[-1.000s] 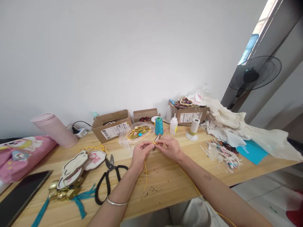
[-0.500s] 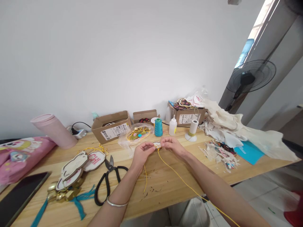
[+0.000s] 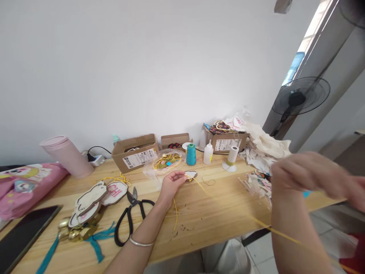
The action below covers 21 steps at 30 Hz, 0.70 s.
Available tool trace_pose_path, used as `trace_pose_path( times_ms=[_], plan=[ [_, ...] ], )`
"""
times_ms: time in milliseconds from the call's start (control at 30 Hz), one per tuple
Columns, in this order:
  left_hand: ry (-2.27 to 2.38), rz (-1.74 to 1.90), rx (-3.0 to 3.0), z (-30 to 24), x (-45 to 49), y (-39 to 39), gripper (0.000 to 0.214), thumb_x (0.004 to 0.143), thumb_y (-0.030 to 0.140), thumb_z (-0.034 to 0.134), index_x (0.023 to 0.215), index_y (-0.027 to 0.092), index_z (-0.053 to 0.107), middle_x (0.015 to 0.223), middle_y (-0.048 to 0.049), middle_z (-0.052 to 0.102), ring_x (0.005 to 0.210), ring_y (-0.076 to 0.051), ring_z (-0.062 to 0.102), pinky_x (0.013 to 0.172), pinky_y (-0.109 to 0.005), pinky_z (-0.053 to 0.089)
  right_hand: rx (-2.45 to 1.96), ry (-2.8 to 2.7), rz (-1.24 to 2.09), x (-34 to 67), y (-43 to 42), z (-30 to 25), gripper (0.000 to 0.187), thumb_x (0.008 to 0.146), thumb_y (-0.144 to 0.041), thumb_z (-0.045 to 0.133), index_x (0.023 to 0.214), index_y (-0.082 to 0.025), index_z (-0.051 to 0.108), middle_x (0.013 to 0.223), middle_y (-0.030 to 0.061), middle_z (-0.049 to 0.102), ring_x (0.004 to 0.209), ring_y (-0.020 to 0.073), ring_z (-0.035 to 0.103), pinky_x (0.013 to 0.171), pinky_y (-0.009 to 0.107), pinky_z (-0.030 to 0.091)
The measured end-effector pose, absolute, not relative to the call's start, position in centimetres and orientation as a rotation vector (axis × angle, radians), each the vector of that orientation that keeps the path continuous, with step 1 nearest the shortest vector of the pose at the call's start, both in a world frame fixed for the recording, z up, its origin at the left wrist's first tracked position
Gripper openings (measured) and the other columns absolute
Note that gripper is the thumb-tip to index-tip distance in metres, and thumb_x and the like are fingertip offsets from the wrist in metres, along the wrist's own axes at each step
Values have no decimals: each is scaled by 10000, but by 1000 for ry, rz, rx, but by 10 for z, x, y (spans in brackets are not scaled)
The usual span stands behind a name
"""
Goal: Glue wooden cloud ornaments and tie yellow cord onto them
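My left hand (image 3: 171, 184) rests on the wooden table (image 3: 216, 205), fingers pinched on a small white cloud-shaped ornament (image 3: 190, 174) with a brown edge. A yellow cord (image 3: 199, 185) runs from the ornament across the table toward my right side. My right hand (image 3: 306, 171) is raised high at the right, blurred by motion, fingers closed, with the yellow cord stretching below it. A short end of yellow cord hangs under my left wrist.
Black scissors (image 3: 128, 217), cloud-shaped plaques (image 3: 97, 198) and teal tassels (image 3: 94, 239) lie at left. Cardboard boxes (image 3: 135, 152), a teal thread spool (image 3: 191, 154), a glue bottle (image 3: 208, 152) and a white spool (image 3: 232, 156) stand behind. Fabric scraps (image 3: 262, 152) pile at right, near a fan (image 3: 299, 97).
My right hand left the ornament and swept up and far to the right, drawing the yellow cord out. My left hand stayed on the ornament at the table.
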<state>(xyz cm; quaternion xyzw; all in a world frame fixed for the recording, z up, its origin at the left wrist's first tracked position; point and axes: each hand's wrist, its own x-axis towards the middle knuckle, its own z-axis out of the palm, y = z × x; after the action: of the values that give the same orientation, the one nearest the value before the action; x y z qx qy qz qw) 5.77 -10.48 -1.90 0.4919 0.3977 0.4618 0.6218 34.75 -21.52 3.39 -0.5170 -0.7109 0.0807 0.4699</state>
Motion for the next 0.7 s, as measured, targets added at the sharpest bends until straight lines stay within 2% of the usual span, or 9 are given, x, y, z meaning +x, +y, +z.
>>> trace_pose_path(
  times_ms=[100, 200, 267, 433, 567, 633, 700],
  plan=[
    [894, 1073, 1139, -19, 57, -106, 326, 508, 239, 746, 791, 126, 628, 693, -33, 662, 653, -118, 598, 668, -236, 454, -1350, -1957, 301, 286, -183, 54, 315, 731, -541, 504, 700, -262, 647, 592, -4, 583, 542, 121, 534, 472, 248, 336],
    [903, 1086, 1141, -17, 56, -107, 333, 512, 242, 746, 800, 132, 622, 707, -30, 662, 668, -123, 601, 686, -244, 459, -1442, -2025, 252, 234, -156, 46, 270, 585, -443, 689, 690, -202, 628, 627, -8, 606, 526, 111, 517, 452, 221, 319],
    [913, 1088, 1144, -16, 56, -108, 333, 515, 244, 745, 803, 135, 620, 707, -26, 660, 669, -121, 600, 683, -238, 459, -1532, -2118, 159, 216, -146, 28, 286, 535, -394, 728, 697, -191, 608, 608, -18, 602, 505, 104, 498, 435, 213, 277],
    [913, 1060, 1156, -11, 56, -110, 377, 512, 259, 747, 845, 134, 624, 729, -39, 668, 673, -129, 597, 625, -220, 449, -1482, -2177, -38, 213, -136, -8, 76, 699, -274, 621, 720, -201, 618, 672, 4, 634, 597, 117, 545, 469, 216, 254],
    [907, 1031, 1223, -8, 58, -112, 390, 554, 301, 716, 896, 130, 637, 685, -26, 654, 477, -68, 489, 439, -178, 339, -1413, -2100, -32, 221, -135, -13, 94, 755, -253, 578, 806, -223, 651, 719, 9, 651, 602, 102, 545, 490, 205, 286],
    [884, 1031, 1248, -8, 58, -113, 378, 589, 311, 687, 918, 130, 641, 659, -15, 647, 417, -45, 421, 419, -182, 304, -1405, -2065, -29, 223, -136, -13, 105, 757, -262, 580, 816, -231, 660, 700, 4, 648, 575, 96, 534, 486, 202, 292],
    [867, 1015, 1254, -7, 58, -113, 377, 605, 305, 671, 940, 134, 640, 680, -21, 659, 417, -46, 421, 424, -187, 300, -1405, -2044, -25, 226, -136, -13, 113, 758, -267, 580, 825, -237, 666, 679, 2, 644, 558, 93, 527, 483, 199, 297]
  ],
)
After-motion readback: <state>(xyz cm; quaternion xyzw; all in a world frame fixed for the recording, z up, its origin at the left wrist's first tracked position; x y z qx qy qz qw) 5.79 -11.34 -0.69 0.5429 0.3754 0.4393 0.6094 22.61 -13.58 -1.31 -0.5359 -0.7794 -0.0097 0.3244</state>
